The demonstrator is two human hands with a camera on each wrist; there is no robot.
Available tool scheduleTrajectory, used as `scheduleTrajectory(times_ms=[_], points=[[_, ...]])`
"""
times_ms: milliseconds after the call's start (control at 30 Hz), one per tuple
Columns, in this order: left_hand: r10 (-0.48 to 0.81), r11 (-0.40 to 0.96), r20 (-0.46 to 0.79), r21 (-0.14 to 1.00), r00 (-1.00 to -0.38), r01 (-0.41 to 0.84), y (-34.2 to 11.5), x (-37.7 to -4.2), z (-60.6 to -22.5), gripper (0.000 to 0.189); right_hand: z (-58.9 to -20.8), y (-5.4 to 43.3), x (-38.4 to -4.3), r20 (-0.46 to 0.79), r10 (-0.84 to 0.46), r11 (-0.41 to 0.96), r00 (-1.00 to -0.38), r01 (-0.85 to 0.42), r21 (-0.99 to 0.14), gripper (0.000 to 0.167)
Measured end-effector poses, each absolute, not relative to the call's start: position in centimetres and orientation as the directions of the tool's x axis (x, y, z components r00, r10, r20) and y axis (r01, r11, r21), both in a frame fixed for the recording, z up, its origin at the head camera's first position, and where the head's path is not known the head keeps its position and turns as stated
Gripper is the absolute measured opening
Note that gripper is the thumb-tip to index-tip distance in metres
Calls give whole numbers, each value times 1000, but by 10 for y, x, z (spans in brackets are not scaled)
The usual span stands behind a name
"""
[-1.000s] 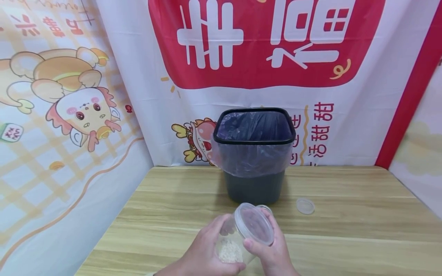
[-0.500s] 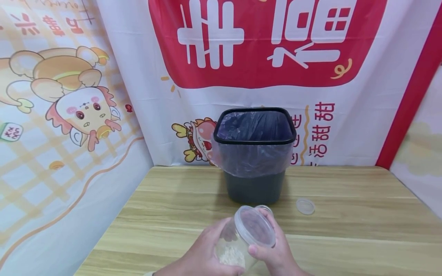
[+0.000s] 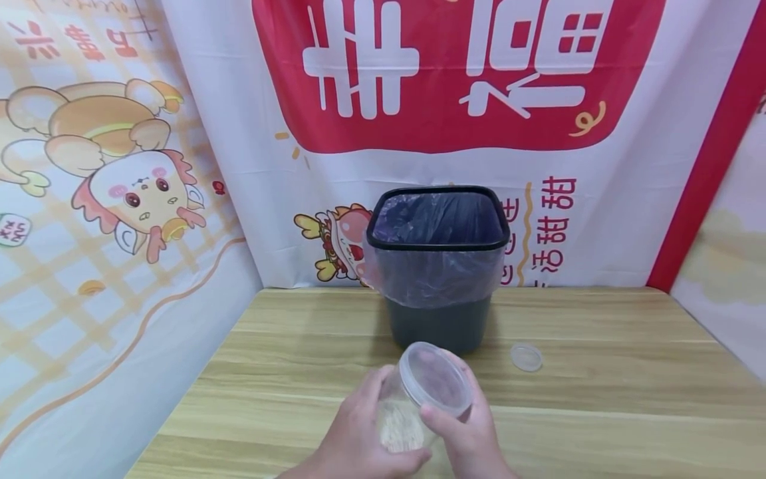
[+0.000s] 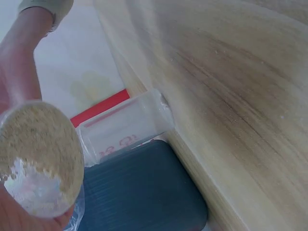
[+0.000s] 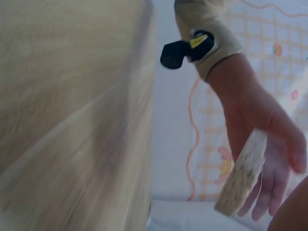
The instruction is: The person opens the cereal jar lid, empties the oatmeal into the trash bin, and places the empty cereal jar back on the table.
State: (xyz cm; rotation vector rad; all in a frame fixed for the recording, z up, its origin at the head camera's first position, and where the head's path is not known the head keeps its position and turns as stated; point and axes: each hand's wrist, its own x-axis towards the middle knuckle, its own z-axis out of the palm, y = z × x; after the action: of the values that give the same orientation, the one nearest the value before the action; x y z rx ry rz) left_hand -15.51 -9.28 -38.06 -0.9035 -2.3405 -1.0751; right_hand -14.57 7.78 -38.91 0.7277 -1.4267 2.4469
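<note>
Both hands hold a clear plastic jar (image 3: 391, 392) with a translucent lid on its top, tilted to the right above the table. Pale grains (image 3: 401, 426) lie in its lower part; their exact kind cannot be told. My left hand (image 3: 359, 426) grips the jar's side and base. My right hand (image 3: 469, 426) holds it at the lid, with the thumb against the lid's edge. In the left wrist view the jar's base (image 4: 43, 154) faces the camera, grains spread across it. In the right wrist view my left hand (image 5: 255, 115) curves round the jar (image 5: 243, 175).
A dark bin (image 3: 439, 326) with a plastic liner stands at the table's back. A clear cylindrical container (image 4: 127, 125) stands near it, hidden in the head view. A small clear round lid (image 3: 526, 357) lies right of the bin. Printed cloths hang behind the wooden table (image 3: 598, 426).
The hands and jar dip slightly, then rise again. The grains inside have shifted. A round rim seen behind the right hand is now hidden; the view itself has turned slightly.
</note>
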Motion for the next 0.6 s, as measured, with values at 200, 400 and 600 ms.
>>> scheduleTrajectory(times_ms=[200,400,600], points=[[344,598,658,397,-670,697,-89,-156,-386,95,-387,69,-141,469,47,-470,-882,-434,-769,54],[353,638,577,428,-737,640,-90,-153,-387,91,-388,69,-142,402,50,-450,-914,-381,-808,51],[390,611,540,454,-746,648,-94,-154,-386,91,-390,74,-141,383,18,-415,-924,-355,-837,51]])
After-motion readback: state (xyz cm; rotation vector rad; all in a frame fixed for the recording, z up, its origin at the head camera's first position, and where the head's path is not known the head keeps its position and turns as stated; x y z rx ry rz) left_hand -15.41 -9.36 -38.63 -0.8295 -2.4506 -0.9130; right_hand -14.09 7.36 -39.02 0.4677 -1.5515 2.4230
